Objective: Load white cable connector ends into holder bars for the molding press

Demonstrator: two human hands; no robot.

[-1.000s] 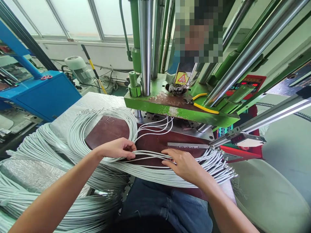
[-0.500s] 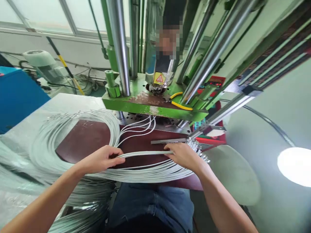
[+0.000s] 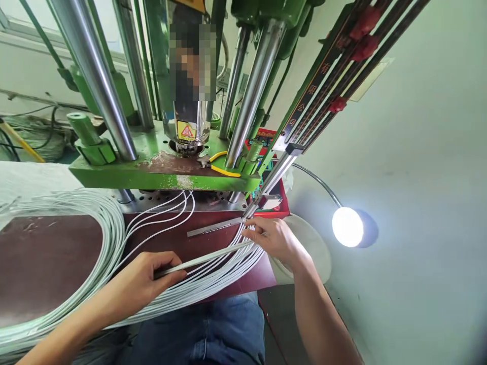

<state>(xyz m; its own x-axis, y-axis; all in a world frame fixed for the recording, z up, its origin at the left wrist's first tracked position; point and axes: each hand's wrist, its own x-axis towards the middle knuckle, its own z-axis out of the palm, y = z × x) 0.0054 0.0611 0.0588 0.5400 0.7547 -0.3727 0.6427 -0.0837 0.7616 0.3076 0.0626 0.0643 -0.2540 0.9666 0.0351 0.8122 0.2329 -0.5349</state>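
Note:
My left hand (image 3: 152, 276) is closed around a few white cables (image 3: 216, 254), thumb and fingers pinching them. The strands run to the right, up to my right hand (image 3: 279, 242). That hand is bent over the cable bundle by the right end of a thin metal bar (image 3: 213, 228), its fingers closed on cables; the exact grip is partly hidden. Beneath both hands, a large coil of white cables (image 3: 114, 238) curves across the dark red tabletop (image 3: 49, 253). Several cable ends (image 3: 186, 200) reach in under the green press plate (image 3: 160, 178).
Yellow-handled pliers (image 3: 224, 170) lie on the press plate beside steel columns (image 3: 253, 83). At the right, a lit lamp (image 3: 347, 226) hangs on a flexible neck near the wall. A slanted metal rail (image 3: 279, 170) comes down beside a red box (image 3: 281, 203).
The view has swung to the right. My right hand has moved up towards the bar's right end, over the cable bundle, while my left hand keeps its hold on the cables.

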